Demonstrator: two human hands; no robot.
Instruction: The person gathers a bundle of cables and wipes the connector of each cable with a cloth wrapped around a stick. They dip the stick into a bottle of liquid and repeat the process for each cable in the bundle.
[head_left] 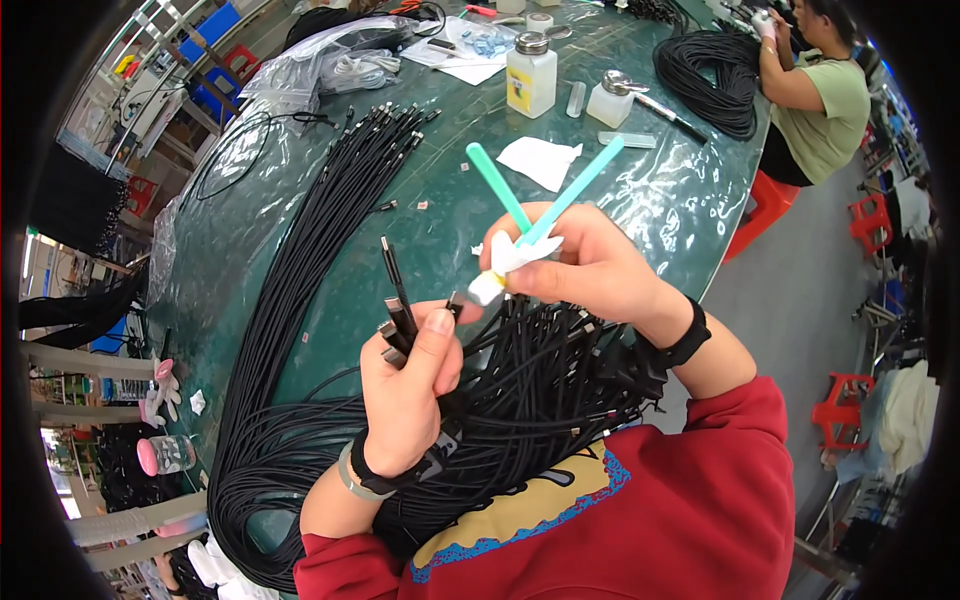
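Several black cables with metal plug ends (396,318) are gripped in my left hand (400,400), its fingers wrapped round them, plugs pointing up. One plug sticks out past the fingertips toward the right hand. Between thumb and fingers, my right hand (590,265) pinches two teal plastic sticks (572,195) that spread upward in a V. White cloth (520,252) is wrapped round their lower end, with a yellow band, and its tip is close to that plug; I cannot tell whether they touch. More loose black cables (530,370) lie below both hands, across my lap.
A long bundle of black cables (300,250) curves down the left of the green table (440,200). Ahead stand two clear bottles, one taller (531,75) and one smaller (610,98), beside a white tissue (540,160) and a pen (672,118). A co-worker (820,90) sits at far right near coiled cable (708,80).
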